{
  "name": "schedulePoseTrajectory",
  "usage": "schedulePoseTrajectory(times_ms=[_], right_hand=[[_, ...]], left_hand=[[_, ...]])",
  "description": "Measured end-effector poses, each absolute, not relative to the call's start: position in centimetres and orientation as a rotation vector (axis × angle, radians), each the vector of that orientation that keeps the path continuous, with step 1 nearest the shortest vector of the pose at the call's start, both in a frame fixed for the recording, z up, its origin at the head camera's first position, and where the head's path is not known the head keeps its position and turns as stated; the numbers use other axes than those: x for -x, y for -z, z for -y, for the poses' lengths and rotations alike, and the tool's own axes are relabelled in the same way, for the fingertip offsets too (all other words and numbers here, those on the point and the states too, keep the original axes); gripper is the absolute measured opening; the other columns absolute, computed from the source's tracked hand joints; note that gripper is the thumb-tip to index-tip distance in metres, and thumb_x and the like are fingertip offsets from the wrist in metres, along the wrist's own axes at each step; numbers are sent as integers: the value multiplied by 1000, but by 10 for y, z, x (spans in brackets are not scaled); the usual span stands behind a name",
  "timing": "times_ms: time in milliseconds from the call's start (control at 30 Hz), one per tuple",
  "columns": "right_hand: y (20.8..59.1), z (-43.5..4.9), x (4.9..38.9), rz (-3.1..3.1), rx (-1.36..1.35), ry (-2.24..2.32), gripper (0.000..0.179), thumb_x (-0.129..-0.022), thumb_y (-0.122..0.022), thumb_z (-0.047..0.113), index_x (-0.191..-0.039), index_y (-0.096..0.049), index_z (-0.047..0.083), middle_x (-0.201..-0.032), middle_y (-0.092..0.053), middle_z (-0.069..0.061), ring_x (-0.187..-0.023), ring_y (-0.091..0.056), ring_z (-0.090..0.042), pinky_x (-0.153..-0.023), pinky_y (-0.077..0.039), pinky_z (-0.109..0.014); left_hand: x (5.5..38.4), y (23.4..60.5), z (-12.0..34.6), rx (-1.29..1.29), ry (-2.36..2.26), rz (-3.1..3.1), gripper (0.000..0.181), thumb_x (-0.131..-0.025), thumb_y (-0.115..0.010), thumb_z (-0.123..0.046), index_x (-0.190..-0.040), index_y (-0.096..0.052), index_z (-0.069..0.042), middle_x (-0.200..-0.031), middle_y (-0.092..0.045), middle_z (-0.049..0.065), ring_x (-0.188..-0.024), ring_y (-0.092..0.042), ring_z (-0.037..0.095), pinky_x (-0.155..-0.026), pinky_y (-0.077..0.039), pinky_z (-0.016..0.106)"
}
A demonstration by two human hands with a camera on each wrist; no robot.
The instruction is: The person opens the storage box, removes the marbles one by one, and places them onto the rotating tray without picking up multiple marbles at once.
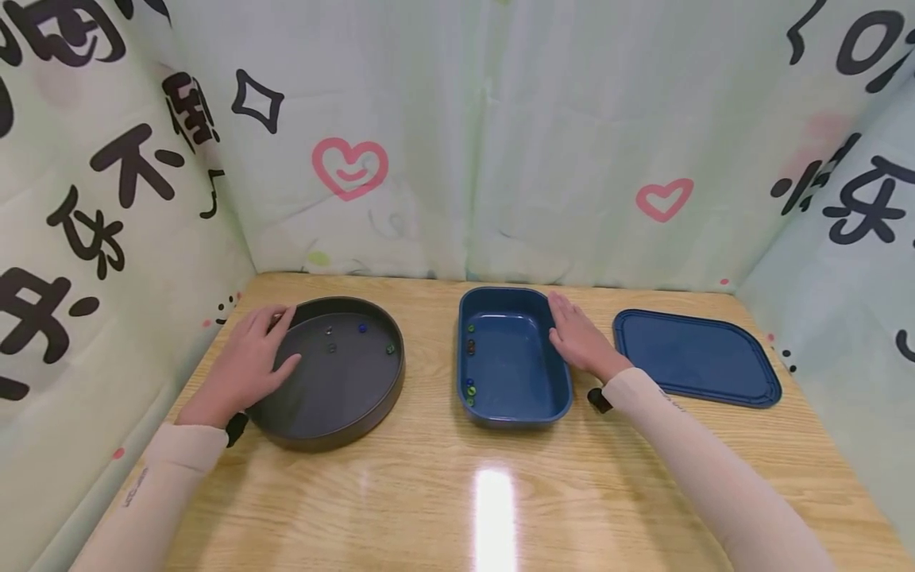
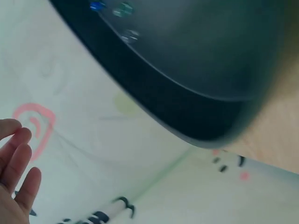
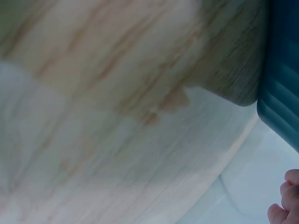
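A round dark grey pan stands on the left, with a blue marble, a green marble and clear ones spread on its bottom. My left hand is at its left rim, fingers extended and thumb reaching over the inside. In the left wrist view those fingers are loosely bent and hold nothing. Right of the pan is a deep blue rectangular container, with several glass marbles lined along its left inner wall. My right hand lies along the container's right rim, fingers straight; whether they touch it is unclear.
A flat blue lid lies on the wooden table to the right, beyond my right wrist. Printed curtains enclose the table at the back and on both sides.
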State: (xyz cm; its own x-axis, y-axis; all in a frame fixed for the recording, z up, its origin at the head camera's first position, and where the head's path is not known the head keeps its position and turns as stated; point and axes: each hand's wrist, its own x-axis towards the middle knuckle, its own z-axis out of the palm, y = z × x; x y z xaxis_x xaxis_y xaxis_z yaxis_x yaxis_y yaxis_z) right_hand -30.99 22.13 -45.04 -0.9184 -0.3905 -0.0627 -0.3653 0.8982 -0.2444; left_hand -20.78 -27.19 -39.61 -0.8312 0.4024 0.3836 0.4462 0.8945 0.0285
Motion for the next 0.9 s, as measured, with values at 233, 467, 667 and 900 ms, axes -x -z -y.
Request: schedulePoseTrajectory(times_ms=[233, 467, 667, 900], right_hand=[[447, -221, 309, -2958, 589, 366, 62, -99, -32, 17, -148, -4, -6, -156, -6, -23, -145, -7, -38, -117, -9, -51], [447, -220, 310, -2952, 587, 371, 61, -99, -32, 16, -148, -3, -7, -156, -6, -24, -145, -7, -39, -117, -8, -52], [448, -221, 305, -2950, 631, 469, 62, -98, -31, 19, -149, -3, -5, -156, -7, -24, -145, -6, -38, -117, -7, -52], [449, -220, 306, -2942, 594, 421, 62, -99, -31, 18, -149, -2, -5, -157, -4, -23, -146, -4, -38, -117, -6, -52]], left_hand=[[210, 421, 298, 576, 44, 2715, 73, -82, -68, -19, -137, -34, 14, -135, -38, 29, -123, -36, 42, -104, -29, 52], [208, 438, 314, 472, 101, 2832, 74, -85, -64, -23, -138, -30, 15, -136, -36, 33, -124, -33, 47, -103, -27, 57], [204, 449, 322, 369, 180, 2943, 76, -88, -60, -25, -140, -23, 17, -141, -29, 35, -128, -29, 49, -104, -23, 60], [206, 454, 326, 292, 137, 3001, 73, -90, -57, -28, -140, -26, 16, -129, -45, 35, -120, -39, 48, -102, -27, 58]])
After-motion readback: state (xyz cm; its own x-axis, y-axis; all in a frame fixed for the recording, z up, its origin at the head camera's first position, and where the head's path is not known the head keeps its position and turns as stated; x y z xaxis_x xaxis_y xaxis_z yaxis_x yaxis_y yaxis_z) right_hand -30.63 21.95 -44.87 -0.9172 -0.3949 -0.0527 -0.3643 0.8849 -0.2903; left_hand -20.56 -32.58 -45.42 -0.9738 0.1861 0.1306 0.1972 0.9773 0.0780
